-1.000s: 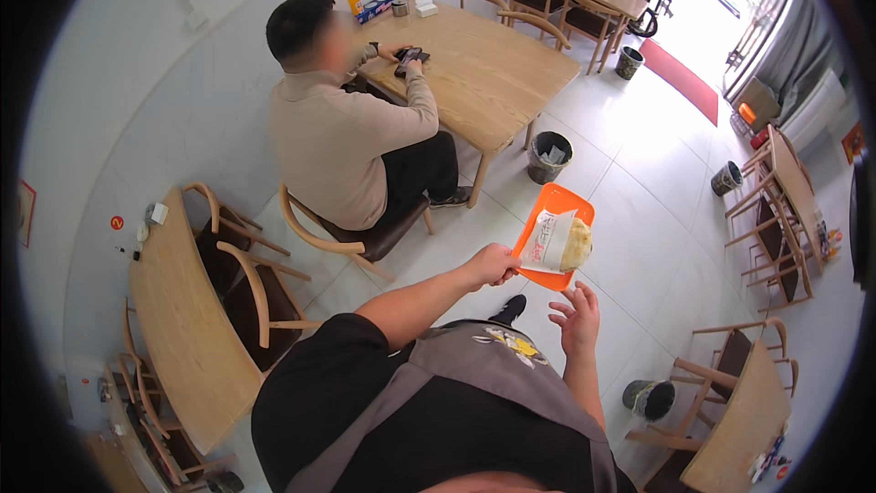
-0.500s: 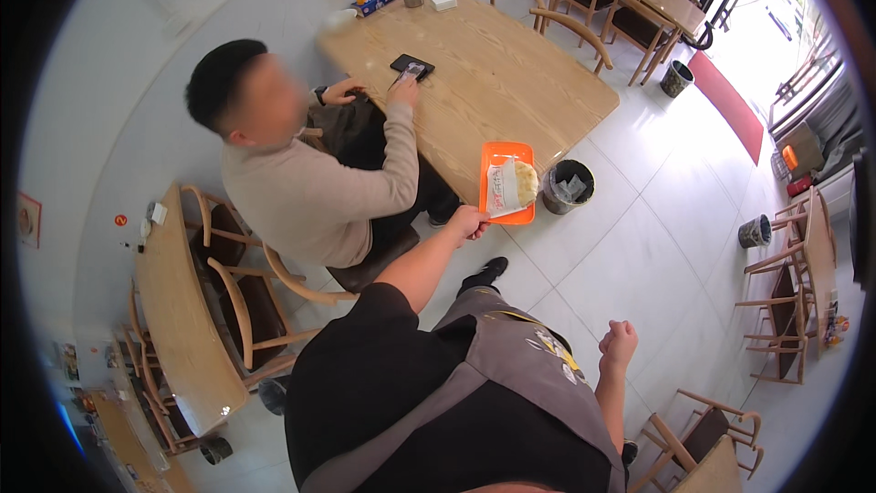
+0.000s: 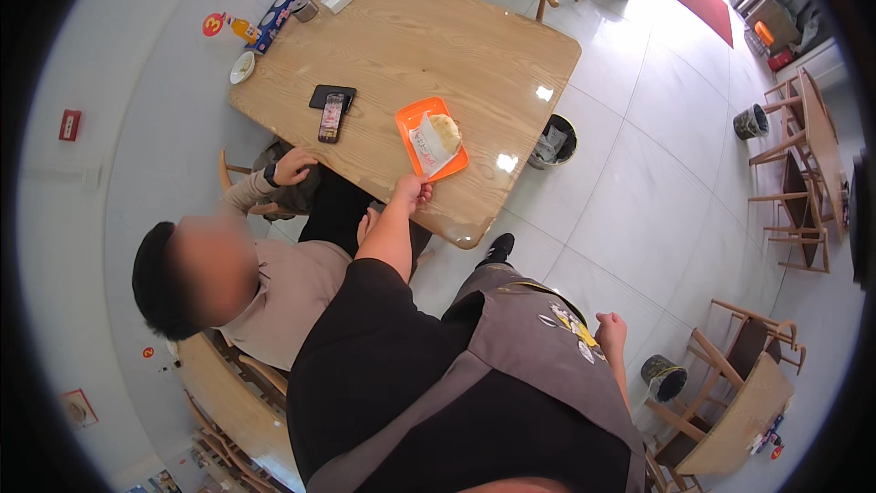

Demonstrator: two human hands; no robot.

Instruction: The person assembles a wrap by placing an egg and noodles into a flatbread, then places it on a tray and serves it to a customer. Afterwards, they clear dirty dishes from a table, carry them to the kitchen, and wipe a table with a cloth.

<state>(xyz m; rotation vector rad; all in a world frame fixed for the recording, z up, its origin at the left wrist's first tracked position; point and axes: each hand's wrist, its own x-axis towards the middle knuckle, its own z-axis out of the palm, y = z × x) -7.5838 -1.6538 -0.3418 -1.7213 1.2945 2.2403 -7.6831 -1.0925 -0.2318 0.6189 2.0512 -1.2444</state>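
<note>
Head view, left hand (image 3: 412, 190) gripping tray (image 3: 412, 119) edge

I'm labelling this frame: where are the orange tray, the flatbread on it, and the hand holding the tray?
orange tray (image 3: 408, 120): head view, bare left part.
flatbread (image 3: 445, 132): head view, its middle.
left hand (image 3: 411, 191): head view, its knuckles.

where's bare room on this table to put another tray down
Widest bare patch: far half of the wooden table, beyond the orange tray. A smaller patch lies between tray and right edge. Crowded: the phones and the condiments corner.
</note>
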